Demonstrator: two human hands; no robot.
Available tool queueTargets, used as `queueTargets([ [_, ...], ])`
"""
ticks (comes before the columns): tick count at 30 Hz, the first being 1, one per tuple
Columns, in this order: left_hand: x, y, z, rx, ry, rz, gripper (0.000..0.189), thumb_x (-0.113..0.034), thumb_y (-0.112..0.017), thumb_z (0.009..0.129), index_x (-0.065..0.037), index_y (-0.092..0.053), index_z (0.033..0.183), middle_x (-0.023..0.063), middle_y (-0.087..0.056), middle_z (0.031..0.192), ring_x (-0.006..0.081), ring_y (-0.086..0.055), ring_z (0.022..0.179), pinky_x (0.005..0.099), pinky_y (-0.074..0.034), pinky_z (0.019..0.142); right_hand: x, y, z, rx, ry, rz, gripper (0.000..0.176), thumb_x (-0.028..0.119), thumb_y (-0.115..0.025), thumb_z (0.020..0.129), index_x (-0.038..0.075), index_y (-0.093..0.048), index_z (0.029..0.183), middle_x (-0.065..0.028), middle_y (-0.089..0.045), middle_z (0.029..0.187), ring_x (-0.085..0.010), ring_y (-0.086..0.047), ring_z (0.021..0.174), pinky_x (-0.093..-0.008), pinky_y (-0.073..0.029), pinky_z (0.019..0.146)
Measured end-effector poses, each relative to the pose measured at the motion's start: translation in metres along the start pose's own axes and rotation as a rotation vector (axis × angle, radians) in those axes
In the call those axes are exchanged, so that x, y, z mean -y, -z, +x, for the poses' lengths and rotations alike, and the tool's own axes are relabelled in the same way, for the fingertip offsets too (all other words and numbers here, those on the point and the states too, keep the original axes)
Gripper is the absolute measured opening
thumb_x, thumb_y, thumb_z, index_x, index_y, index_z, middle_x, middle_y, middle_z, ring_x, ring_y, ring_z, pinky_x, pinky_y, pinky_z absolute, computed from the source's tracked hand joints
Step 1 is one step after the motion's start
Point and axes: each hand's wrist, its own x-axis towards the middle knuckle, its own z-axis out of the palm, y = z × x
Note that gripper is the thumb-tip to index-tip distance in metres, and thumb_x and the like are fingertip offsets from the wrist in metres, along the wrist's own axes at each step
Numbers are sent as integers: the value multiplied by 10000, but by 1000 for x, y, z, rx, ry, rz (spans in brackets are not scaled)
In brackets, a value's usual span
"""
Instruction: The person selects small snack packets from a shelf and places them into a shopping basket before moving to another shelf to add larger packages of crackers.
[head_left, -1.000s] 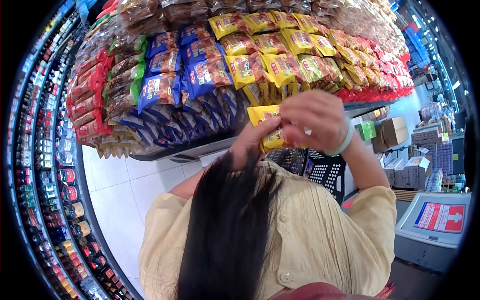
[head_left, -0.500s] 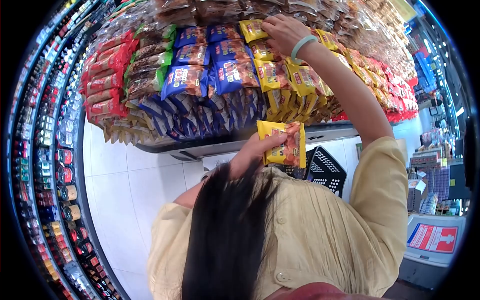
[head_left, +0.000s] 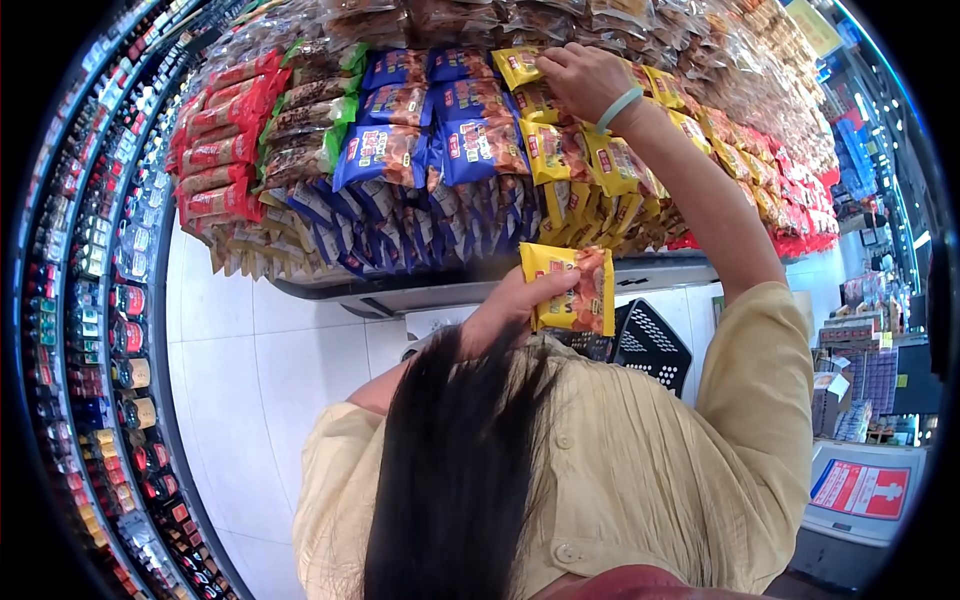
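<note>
My left hand (head_left: 512,303) is closed around the lower left side of a yellow snack packet (head_left: 585,287), thumb across its front, in front of my chest. The packet shows red-brown food pictures and is held roughly upright. At the back of the display, my right hand (head_left: 592,84) reaches into the yellow rows. Its fingers are curled at the right edge of another yellow snack packet (head_left: 516,67); the fingertips are partly hidden. More yellow packets (head_left: 556,152) are stacked just below that hand. A pale green band (head_left: 619,110) circles my right wrist.
Blue packets (head_left: 382,157), green-edged packets (head_left: 305,120) and red packets (head_left: 217,150) fill the display's left side. Clear bags (head_left: 680,35) lie behind. A black perforated basket (head_left: 650,345) stands below the display edge. Shelves of jars (head_left: 130,335) line the left.
The display has shifted slightly right in view. My right hand stays at the same back yellow packet, and my left hand keeps its packet in nearly the same place.
</note>
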Motion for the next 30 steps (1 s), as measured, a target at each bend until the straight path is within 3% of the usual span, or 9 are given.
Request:
queueTargets([
  [5, 5, 4, 6, -11, -20, 12, 468, -207, -583, 895, 8, -422, 1279, 107, -597, 1018, 190, -634, 865, 354, -551, 764, -3, 17, -11, -108, 11, 78, 257, 151, -647, 783, 64, -612, 1022, -46, -637, 1021, -204, -611, 879, -322, -514, 757],
  [10, 8, 10, 13, -45, -37, 26, 434, -266, -516, 940, 0, -432, 1272, 118, -594, 1115, 212, -635, 928, 361, -554, 784, 16, 94, -32, -243, 25, 200, 254, 134, -653, 789, 50, -610, 1024, -64, -645, 1005, -217, -608, 795, -320, -501, 667],
  [16, 6, 2, 19, -96, 135, -101, 417, -311, -413, 979, -44, -419, 1299, 102, -584, 1154, 212, -632, 933, 347, -557, 777, 57, 166, -81, -170, 76, 247, 349, 56, -651, 719, 4, -599, 1060, -92, -638, 1004, -196, -607, 729, -304, -467, 596],
  [18, 10, 0, 24, -72, 31, 34, 462, -404, -292, 977, -56, -451, 1236, 120, -622, 1047, 278, -662, 849, 406, -568, 725, 71, 177, -96, -112, 79, 287, 321, 90, -596, 715, -20, -595, 1017, -105, -623, 999, -186, -591, 756, -291, -462, 619],
  [19, 7, -13, 17, -183, 14, 148, 535, -468, -239, 965, -69, -453, 1251, 119, -623, 1073, 269, -661, 838, 406, -566, 711, 78, 177, -103, -107, 90, 300, 332, 102, -596, 696, -28, -593, 1002, -116, -618, 998, -181, -574, 739, -289, -449, 623],
  [20, 6, -13, 18, -180, 26, 152, 535, -468, -239, 965, -69, -453, 1251, 119, -623, 1073, 269, -661, 838, 406, -566, 711, 86, 177, -111, -102, 78, 298, 332, 102, -596, 696, -28, -593, 1002, -116, -618, 998, -181, -574, 739, -289, -449, 623],
  [23, 10, 0, 26, -79, 101, -8, 857, -745, -209, 845, -72, -408, 1337, 153, -577, 1183, 318, -638, 921, 486, -533, 796, 104, 176, -128, 24, 50, 332, 353, 146, -601, 673, -26, -592, 981, -110, -611, 981, -176, -557, 728, -290, -431, 640],
  [27, 17, 5, 23, 168, 111, -217, 932, -789, -210, 809, -62, -352, 1375, 157, -520, 1272, 344, -580, 1070, 564, -495, 836, 108, 174, -137, 46, -20, 334, 332, 173, -614, 661, -18, -590, 931, -98, -597, 936, -178, -547, 745, -294, -427, 653],
  [30, 20, -6, 20, 33, 44, -68, 850, -724, -228, 859, -55, -342, 1371, 132, -548, 1227, 317, -597, 1022, 484, -522, 815, 113, 177, -137, 32, -46, 363, 340, 188, -621, 659, -18, -588, 927, -92, -590, 923, -180, -548, 746, -294, -425, 659],
])
